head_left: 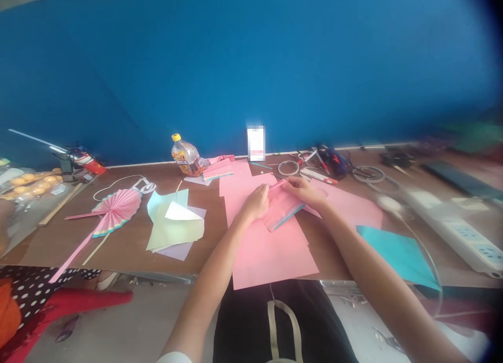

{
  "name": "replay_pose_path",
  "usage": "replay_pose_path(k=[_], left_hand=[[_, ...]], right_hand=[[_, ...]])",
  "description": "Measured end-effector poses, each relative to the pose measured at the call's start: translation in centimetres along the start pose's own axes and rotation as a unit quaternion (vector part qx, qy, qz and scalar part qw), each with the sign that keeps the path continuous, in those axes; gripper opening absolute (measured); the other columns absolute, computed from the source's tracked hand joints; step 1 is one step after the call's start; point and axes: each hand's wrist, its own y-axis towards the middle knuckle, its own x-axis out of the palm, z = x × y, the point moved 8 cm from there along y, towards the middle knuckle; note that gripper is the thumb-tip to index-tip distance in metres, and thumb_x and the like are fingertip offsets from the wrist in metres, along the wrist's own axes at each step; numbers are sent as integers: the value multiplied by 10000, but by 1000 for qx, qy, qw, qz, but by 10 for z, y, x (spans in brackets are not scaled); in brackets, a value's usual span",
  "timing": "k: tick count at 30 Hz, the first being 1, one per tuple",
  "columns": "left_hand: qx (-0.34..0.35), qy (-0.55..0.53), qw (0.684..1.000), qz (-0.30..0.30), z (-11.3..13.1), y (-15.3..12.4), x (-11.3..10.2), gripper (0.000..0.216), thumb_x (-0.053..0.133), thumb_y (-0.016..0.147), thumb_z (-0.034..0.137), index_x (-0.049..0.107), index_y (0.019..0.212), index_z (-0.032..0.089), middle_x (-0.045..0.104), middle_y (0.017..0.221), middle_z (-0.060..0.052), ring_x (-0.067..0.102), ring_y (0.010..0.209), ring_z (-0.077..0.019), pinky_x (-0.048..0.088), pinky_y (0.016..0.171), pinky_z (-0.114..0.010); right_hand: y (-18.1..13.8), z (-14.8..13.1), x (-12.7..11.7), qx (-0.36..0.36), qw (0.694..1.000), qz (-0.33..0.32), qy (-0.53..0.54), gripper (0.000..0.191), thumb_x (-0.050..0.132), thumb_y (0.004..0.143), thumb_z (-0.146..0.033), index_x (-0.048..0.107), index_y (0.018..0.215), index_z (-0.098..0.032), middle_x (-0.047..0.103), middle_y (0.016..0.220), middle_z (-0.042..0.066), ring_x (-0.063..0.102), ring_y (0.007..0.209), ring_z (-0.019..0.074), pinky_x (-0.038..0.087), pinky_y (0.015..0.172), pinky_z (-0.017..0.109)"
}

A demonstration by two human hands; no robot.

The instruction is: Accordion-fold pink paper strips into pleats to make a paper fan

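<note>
Left hand (257, 201) and right hand (304, 190) — both clamped on 1 folded pink paper (282, 207) stretching between them; pink sheets (271, 261) lie beneath the grip — a pleated fan (122, 208) well left of it.

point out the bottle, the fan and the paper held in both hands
Bottle (187, 158): head view, on the middle of its body
Fan (120, 208): head view, on its pink pleats
Held paper (282, 209): head view, on its pink face, above the blue edge
</note>
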Motion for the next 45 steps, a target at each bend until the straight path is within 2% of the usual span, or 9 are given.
replay_pose_path(k=[4,10,13,17,25,28,31,36,45], left_hand=[[-55,6,998,15,-6,-1,1,362,344,843,72,452,1171,180,617,1128,-100,589,1030,-216,456,837,-315],[-91,35,995,18,-8,-2,-1,213,305,924,179,502,1002,198,651,965,-74,616,921,-207,446,766,-298],[-80,43,995,33,-6,-1,-4,215,283,946,213,495,978,200,642,959,-71,609,923,-198,441,772,-296],[-50,50,997,38,-3,0,-4,222,266,956,236,484,971,195,635,970,-75,603,928,-202,440,772,-304],[-27,44,998,20,3,-1,-3,250,244,968,290,470,996,187,629,989,-87,599,951,-211,444,786,-310],[-30,42,999,9,5,-1,-4,251,245,964,280,470,1022,187,632,999,-88,601,959,-215,448,785,-309],[-38,35,999,-10,4,-2,-1,222,312,922,193,474,1072,180,636,1038,-95,603,978,-219,453,797,-303],[-34,12,999,-26,4,-4,3,412,356,825,55,439,1211,171,618,1155,-109,595,1042,-224,456,822,-303],[-85,54,994,-36,-2,-5,-1,419,388,826,84,449,1226,196,655,1108,-90,629,989,-235,447,769,-289]], right_hand=[[-4,-5,5,7,999,-13,32,390,654,716,-540,694,878,-187,665,752,37,595,716,208,459,607,291],[-7,0,19,54,990,-81,101,402,738,649,-478,717,906,-170,697,795,47,623,709,212,496,657,324],[-7,8,21,75,989,-91,91,413,748,628,-485,727,881,-159,702,787,53,623,705,212,506,660,331],[-5,10,23,59,988,-101,100,358,744,647,-453,733,847,-157,704,785,49,624,704,204,510,694,338],[-8,6,16,84,991,-61,83,348,736,656,-445,723,883,-181,703,758,42,625,665,205,486,582,300],[-8,4,17,83,991,-63,81,327,730,664,-439,720,865,-182,695,731,42,618,645,203,476,560,295],[-6,8,14,78,994,-51,54,320,713,676,-456,714,833,-178,683,707,44,602,610,195,456,527,288],[-3,14,8,71,997,-37,16,357,676,701,-490,706,874,-179,676,725,39,586,594,177,440,512,274],[-5,3,14,43,995,-66,67,380,678,711,-477,693,935,-171,694,808,43,627,725,212,487,607,292]])
